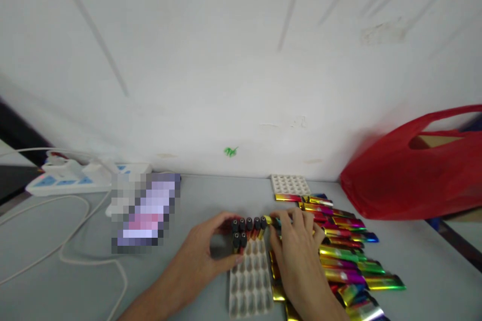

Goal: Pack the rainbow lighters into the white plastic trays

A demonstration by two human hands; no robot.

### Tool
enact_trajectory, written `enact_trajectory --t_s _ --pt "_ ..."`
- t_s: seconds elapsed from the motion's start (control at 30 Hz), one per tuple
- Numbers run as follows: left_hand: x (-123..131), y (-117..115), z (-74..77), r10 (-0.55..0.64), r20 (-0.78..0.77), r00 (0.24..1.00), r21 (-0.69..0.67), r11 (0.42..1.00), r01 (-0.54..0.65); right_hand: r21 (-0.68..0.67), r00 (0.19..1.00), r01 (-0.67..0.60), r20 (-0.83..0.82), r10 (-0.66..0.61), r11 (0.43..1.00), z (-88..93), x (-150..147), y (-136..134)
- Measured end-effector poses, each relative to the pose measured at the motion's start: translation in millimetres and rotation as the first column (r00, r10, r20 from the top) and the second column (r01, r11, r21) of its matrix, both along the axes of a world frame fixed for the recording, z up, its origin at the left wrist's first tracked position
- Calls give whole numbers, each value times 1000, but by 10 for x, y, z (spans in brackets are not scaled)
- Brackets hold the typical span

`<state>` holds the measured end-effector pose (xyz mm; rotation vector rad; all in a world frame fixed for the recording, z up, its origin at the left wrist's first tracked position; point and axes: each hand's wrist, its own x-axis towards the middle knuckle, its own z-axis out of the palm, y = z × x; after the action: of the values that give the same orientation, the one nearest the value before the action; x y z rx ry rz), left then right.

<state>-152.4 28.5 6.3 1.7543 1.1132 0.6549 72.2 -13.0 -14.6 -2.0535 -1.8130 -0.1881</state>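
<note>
A pale moulded tray (250, 278) with rows of small cells lies in front of me. Several shiny sticks with black tips (249, 223) stand upright in its far rows, with two in the second row. My left hand (205, 248) curves round them from the left, its fingers behind the back row and its thumb by the front pair. To the right, my right hand (297, 241) reaches over the near edge of a heap of metallic coloured sticks (344, 275), fingers bent down and closed round one. Its palm hides most of that stick; a yellow end shows beside the tray.
Against the wall is a second pale tray (289, 184). A red bag (410, 175) stands at the back right. On the left lie a phone (150, 210), blurred out, a white power strip (90, 178) and loose white cables (88, 261).
</note>
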Motion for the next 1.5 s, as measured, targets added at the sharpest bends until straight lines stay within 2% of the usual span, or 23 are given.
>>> enact_trajectory --t_s 0.13,0.37,0.53,0.67,0.73,0.83,0.93,1.03,1.1,1.17,1.23,1.4,1.5 --pt "11 -8 -15 38 -21 999 32 999 -37 41 1000 17 -9 -17 999 -93 54 41" --pt "37 -22 26 24 -48 999 45 999 -22 79 999 -47 3 47 996 -167 63 73" --pt "21 -21 -2 29 -65 997 49 998 -26 107 995 -12 -98 23 994 -40 -14 86" --pt "19 -48 21 47 -90 995 39 998 -43 269 937 -43 -323 132 962 161 15 -9" --pt "23 -61 32 44 -90 995 36 999 -41 299 831 -36 -521 195 953 279 27 -68" --pt "27 -68 28 55 -83 995 44 998 -52 256 591 13 -782 199 967 444 9 -123" --pt "21 -60 12 56 -83 995 56 997 -51 263 413 41 -883 223 964 534 -27 -133" --pt "9 -44 7 32 -78 996 50 998 -28 221 207 41 -956 208 974 529 -53 -128" --pt "4 -37 14 27 -68 997 50 998 -24 199 36 -1 -979 199 980 504 -71 -127" --pt "2 -36 27 20 -64 998 53 998 -16 236 -125 -89 -966 225 968 486 -94 -130" --pt "4 -40 43 17 -76 997 53 999 -13 262 -252 -185 -944 212 947 475 -117 -135" --pt "16 -46 61 34 -93 995 47 998 -30 166 -480 -281 -877 11 945 412 -123 -115" --pt "14 -44 45 36 -80 996 57 998 -31 125 -548 -329 -833 -81 936 401 -115 -100"
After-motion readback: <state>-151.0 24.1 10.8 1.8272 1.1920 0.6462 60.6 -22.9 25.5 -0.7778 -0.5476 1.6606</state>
